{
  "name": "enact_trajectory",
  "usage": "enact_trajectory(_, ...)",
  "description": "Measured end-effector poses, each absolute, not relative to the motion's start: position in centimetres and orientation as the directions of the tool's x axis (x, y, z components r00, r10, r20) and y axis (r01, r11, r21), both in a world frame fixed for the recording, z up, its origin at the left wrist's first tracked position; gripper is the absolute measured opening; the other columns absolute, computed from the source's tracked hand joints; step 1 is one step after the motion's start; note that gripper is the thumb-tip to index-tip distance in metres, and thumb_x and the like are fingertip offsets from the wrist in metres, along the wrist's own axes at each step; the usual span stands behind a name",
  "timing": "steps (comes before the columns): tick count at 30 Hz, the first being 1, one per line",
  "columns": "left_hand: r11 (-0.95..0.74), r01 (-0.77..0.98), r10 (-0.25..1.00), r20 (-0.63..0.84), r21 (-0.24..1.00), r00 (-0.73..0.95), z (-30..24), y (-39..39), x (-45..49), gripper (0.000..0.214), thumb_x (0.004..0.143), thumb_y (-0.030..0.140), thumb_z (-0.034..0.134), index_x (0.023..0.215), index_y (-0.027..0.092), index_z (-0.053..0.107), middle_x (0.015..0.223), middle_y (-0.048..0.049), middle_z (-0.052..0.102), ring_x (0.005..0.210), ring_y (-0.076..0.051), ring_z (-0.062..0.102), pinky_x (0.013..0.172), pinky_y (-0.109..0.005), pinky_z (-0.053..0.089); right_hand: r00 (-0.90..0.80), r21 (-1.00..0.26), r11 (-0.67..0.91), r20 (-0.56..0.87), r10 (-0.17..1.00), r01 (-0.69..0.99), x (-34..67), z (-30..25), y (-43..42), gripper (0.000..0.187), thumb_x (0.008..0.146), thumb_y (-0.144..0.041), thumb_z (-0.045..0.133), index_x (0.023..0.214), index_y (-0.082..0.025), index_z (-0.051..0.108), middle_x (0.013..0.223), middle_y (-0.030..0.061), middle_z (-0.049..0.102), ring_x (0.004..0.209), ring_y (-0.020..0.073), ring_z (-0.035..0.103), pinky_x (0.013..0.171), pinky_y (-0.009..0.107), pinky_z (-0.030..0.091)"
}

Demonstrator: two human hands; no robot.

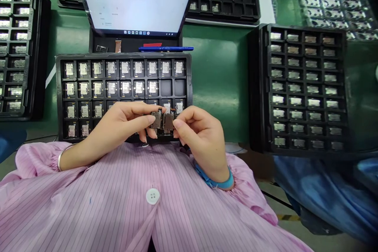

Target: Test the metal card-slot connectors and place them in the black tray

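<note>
Over the near right part of a black compartment tray (124, 56), both hands meet with small electronic modules between their fingertips. My left hand (125, 120) pinches one dark, flat circuit module (156, 120) between thumb and fingers. Close beside it, a second circuit module (168, 122) is pinched by my right hand (201, 134). The two modules stand side by side; whether they touch I cannot tell. Rows of similar modules with silvery metal faces lie in the tray, and two pockets (173, 87) at the right of its second row hold none. My left forearm hides part of the lower rows.
A lit screen (138, 0) leans behind the tray, with a blue pen (165, 49) and a red strip (152, 45) at its foot. Stacked module trays stand left (34, 55) and right (262, 86). Another black tray (227, 15) and clear plastic trays (333, 0) lie farther back.
</note>
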State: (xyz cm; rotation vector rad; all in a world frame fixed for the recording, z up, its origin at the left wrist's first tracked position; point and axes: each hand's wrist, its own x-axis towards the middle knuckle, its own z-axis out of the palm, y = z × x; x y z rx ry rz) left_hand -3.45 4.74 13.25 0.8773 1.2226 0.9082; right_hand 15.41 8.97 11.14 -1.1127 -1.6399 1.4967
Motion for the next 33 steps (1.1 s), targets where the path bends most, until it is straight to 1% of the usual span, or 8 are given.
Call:
enact_trajectory(2, 0.376, 0.054, 0.926, -0.377, 0.925, 0.014, 13.6, 5.2, -3.7, 0.022, 0.084, 0.024, 0.064, 0.102, 0.021, 0.075, 0.082, -0.0032, 0.072, 0.062, -0.012, 0.064, 0.05, -0.02, 0.05, -0.39, -0.976, 0.033, -0.055, 0.919, 0.217, 15.8, 11.0, 9.5, 0.018, 0.084, -0.024, 0.058, 0.067, -0.021, 0.052, 0.056, -0.0048, 0.053, 0.045, 0.0083, 0.044, 0.043, 0.023, 0.034)
enact_trajectory(5, 0.309, 0.34, 0.949, -0.266, 0.888, -0.167, 13.8, 6.9, -4.1, 0.019, 0.079, 0.024, 0.067, 0.095, 0.02, 0.076, 0.078, -0.0026, 0.072, 0.066, -0.015, 0.064, 0.058, -0.024, 0.051, -0.221, -0.904, 0.147, 0.06, 0.973, 0.402, 16.6, 10.4, 11.7, 0.017, 0.082, -0.022, 0.059, 0.066, -0.021, 0.053, 0.056, -0.0038, 0.053, 0.049, 0.01, 0.046, 0.048, 0.025, 0.035)
enact_trajectory(8, 0.234, 0.524, 0.97, -0.164, 0.819, -0.178, 13.3, 9.2, -3.7, 0.013, 0.076, 0.022, 0.066, 0.085, 0.018, 0.075, 0.076, -0.0027, 0.072, 0.07, -0.017, 0.065, 0.066, -0.028, 0.052, -0.182, -0.78, 0.21, 0.125, 0.975, 0.59, 17.1, 9.6, 14.6, 0.017, 0.079, -0.019, 0.06, 0.063, -0.02, 0.053, 0.058, -0.0025, 0.055, 0.054, 0.0121, 0.049, 0.054, 0.027, 0.036)
enact_trajectory(14, 0.146, 0.638, 0.988, -0.075, 0.756, -0.137, 10.4, 12.7, -1.2, 0.008, 0.078, 0.017, 0.061, 0.079, 0.016, 0.069, 0.075, -0.0038, 0.07, 0.07, -0.018, 0.063, 0.068, -0.032, 0.048, -0.298, -0.673, 0.222, 0.002, 0.954, 0.705, 15.9, 8.4, 17.4, 0.017, 0.078, -0.022, 0.06, 0.062, -0.02, 0.054, 0.059, -0.0012, 0.058, 0.055, 0.0143, 0.052, 0.054, 0.028, 0.034)
enact_trajectory(21, 0.141, 0.829, 0.987, -0.011, 0.541, -0.161, 11.2, 12.2, -2.1, 0.014, 0.083, 0.02, 0.06, 0.095, 0.017, 0.066, 0.085, -0.004, 0.069, 0.078, -0.021, 0.062, 0.072, -0.034, 0.046, -0.258, -0.574, 0.245, 0.061, 0.964, 0.781, 15.1, 8.8, 16.5, 0.018, 0.081, -0.026, 0.064, 0.067, -0.02, 0.054, 0.062, 0.0001, 0.06, 0.059, 0.0169, 0.053, 0.057, 0.029, 0.034)
enact_trajectory(25, 0.206, 0.877, 0.977, -0.037, 0.434, -0.212, 12.8, 11.1, -5.6, 0.011, 0.082, 0.023, 0.062, 0.092, 0.021, 0.067, 0.089, -0.0035, 0.068, 0.08, -0.022, 0.061, 0.073, -0.034, 0.045, -0.459, -0.584, 0.439, 0.126, 0.88, 0.683, 13.5, 9.0, 15.9, 0.004, 0.083, -0.018, 0.06, 0.079, -0.02, 0.059, 0.079, 0.0031, 0.064, 0.072, 0.0185, 0.057, 0.067, 0.031, 0.041)
enact_trajectory(28, 0.166, 0.917, 0.984, -0.114, 0.363, -0.133, 12.7, 10.7, -7.3, 0.016, 0.077, 0.024, 0.068, 0.092, 0.02, 0.067, 0.095, -0.0067, 0.065, 0.088, -0.025, 0.06, 0.076, -0.035, 0.045, -0.634, -0.552, 0.576, 0.107, 0.766, 0.603, 11.4, 8.8, 15.7, 0.009, 0.086, -0.015, 0.057, 0.092, -0.018, 0.062, 0.095, 0.0073, 0.063, 0.085, 0.0218, 0.058, 0.074, 0.034, 0.043)
enact_trajectory(33, 0.059, 0.927, 0.992, -0.125, 0.37, -0.013, 11.4, 10.6, -6.8, 0.021, 0.08, 0.023, 0.064, 0.1, 0.017, 0.064, 0.101, -0.0098, 0.06, 0.089, -0.026, 0.059, 0.076, -0.036, 0.045, -0.653, -0.485, 0.591, 0.054, 0.755, 0.644, 9.5, 8.6, 15.8, 0.016, 0.083, -0.011, 0.056, 0.097, -0.017, 0.059, 0.104, 0.0108, 0.057, 0.09, 0.0253, 0.056, 0.071, 0.036, 0.044)
